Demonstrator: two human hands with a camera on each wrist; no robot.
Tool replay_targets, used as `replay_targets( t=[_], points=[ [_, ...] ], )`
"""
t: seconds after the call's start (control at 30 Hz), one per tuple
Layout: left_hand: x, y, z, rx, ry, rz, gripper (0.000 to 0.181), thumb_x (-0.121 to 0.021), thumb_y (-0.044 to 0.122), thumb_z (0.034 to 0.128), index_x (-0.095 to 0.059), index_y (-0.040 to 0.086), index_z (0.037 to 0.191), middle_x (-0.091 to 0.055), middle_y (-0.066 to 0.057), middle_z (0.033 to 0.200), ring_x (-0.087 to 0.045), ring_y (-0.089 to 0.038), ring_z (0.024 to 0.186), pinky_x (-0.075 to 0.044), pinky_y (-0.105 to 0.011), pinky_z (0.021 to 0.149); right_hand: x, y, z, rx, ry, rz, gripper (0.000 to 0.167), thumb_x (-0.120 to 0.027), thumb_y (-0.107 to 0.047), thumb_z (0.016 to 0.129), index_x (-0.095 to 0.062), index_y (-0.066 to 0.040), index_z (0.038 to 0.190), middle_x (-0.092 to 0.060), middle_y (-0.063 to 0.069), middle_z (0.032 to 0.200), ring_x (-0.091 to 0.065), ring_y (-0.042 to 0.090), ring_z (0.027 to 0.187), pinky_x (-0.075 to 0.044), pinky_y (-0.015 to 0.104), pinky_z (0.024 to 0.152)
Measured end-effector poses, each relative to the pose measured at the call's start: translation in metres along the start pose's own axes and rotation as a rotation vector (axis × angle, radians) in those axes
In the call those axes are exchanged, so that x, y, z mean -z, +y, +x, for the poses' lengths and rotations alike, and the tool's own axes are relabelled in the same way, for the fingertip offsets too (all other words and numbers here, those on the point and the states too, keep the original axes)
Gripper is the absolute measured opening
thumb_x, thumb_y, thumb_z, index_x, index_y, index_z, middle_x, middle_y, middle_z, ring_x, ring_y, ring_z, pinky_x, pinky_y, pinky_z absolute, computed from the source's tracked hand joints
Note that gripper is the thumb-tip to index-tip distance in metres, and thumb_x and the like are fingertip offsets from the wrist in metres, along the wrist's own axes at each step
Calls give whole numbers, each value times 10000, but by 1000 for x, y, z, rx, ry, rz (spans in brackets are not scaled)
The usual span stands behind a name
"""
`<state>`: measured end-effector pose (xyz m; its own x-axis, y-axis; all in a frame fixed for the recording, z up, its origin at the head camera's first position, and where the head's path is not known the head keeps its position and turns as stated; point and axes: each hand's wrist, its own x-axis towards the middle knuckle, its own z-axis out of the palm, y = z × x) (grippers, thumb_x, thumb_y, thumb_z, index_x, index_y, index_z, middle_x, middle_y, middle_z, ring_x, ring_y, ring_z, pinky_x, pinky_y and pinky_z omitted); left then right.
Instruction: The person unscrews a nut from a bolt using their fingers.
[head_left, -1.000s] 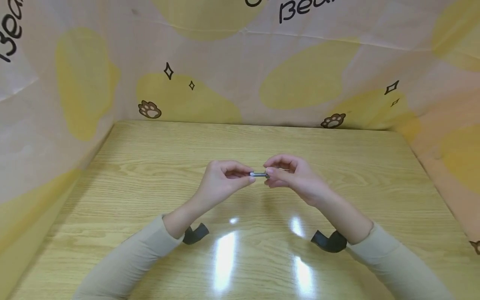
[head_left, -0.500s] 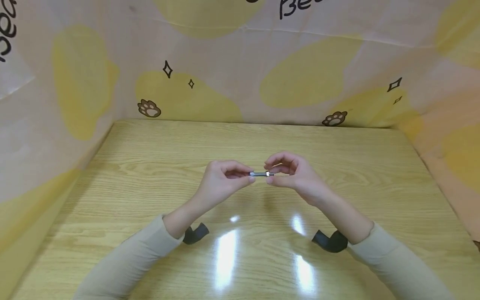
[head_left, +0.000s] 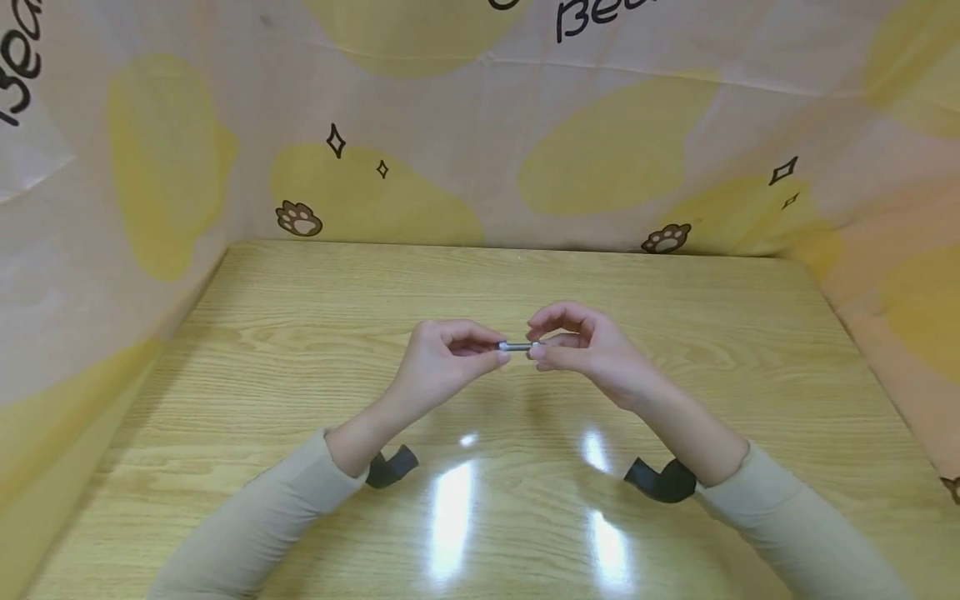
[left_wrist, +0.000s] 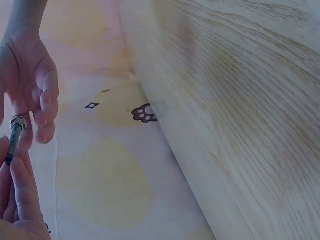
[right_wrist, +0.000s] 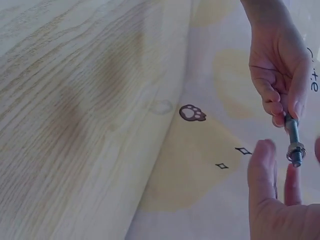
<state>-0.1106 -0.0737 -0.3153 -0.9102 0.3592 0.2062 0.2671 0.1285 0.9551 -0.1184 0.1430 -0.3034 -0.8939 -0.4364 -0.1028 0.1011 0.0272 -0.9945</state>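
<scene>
Rising at the back and both sides, a printed cloth (head_left: 450, 108) bounds the wood-grain tabletop (head_left: 300, 300), above which the person's 2 hands face each other. The grip of the left hand (head_left: 442, 362) is closed in a pinch on 1 end of a metal bolt (head_left: 517, 347), held roughly level between the hands; the grip of the right hand (head_left: 600, 358) is loose, fingers curved around the opposite end. Near the bolt's tip sits 1 nut (right_wrist: 296, 152), with gaps to the flanking fingers in the right wrist view.
</scene>
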Motion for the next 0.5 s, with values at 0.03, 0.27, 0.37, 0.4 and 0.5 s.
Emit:
replay_targets(
  t=[0.03, 0.27, 0.37, 0.4, 0.5],
  points=[
    [0, 0, 0, -1, 1, 0, 146, -733, 45, 790, -702, -25, 915, -695, -99, 850, -672, -180, 714, -573, -294, 662, 0, 0, 0, -10, -1, 2, 195, -609, -40, 878, -547, -10, 1061, -586, 127, 992, -641, 185, 819, -555, 318, 770],
    [0, 0, 0, 3, 5, -2, 142, -735, 36, 786, -701, -28, 908, -698, -102, 854, -676, -173, 714, -573, -296, 660, -2, -1, 0, -19, -13, 44, 75, -581, 4, 888, -576, -53, 937, -624, 51, 864, -640, 134, 753, -553, 297, 755],
    [0, 0, 0, 4, 12, 1, 141, -736, 35, 785, -703, -25, 908, -698, -100, 855, -674, -164, 710, -573, -295, 657, -1, -2, -1, 9, -15, 39, 187, -611, 54, 835, -573, -67, 973, -593, 70, 976, -635, 144, 835, -536, 302, 806],
    [0, 0, 0, 2, 13, 3, 140, -736, 37, 786, -703, -23, 908, -698, -99, 856, -674, -162, 710, -573, -295, 656, -1, -2, -1, 11, -13, 34, 188, -616, 39, 836, -568, -60, 988, -584, 77, 989, -633, 150, 840, -535, 303, 808],
    [0, 0, 0, -8, 15, 8, 141, -735, 42, 789, -702, -21, 910, -698, -98, 860, -672, -159, 711, -573, -294, 660, -2, -3, 0, -17, -10, 30, 124, -589, -43, 892, -555, -17, 1009, -599, 92, 935, -638, 156, 780, -555, 301, 754]
  ],
)
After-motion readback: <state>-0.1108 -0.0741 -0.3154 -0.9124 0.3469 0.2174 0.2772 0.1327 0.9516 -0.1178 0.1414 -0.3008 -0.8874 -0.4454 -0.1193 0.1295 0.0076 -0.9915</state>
